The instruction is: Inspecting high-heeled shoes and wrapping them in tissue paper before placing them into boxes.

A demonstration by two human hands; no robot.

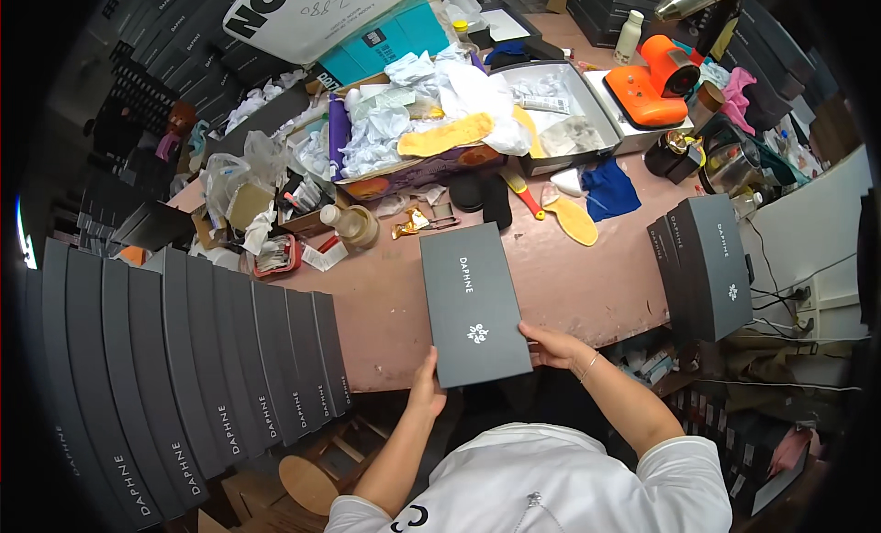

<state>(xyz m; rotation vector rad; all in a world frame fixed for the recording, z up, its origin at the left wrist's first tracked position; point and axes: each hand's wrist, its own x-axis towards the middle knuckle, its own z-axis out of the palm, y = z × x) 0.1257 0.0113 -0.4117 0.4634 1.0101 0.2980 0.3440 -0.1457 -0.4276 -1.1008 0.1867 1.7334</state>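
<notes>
A dark grey shoe box, its lid on, lies flat at the near edge of the pinkish table. My left hand grips its near left side, thumb up along the edge. On the near right corner my right hand has hold of it too, with the fingers partly hidden beneath. Just past the box's far end are a black pad and a yellow insole.
Tall stacks of grey shoe boxes stand at left, and a shorter stack at right. An open carton of crumpled paper, an open shoe box, an orange device, a glue pot and a blue cloth crowd the back.
</notes>
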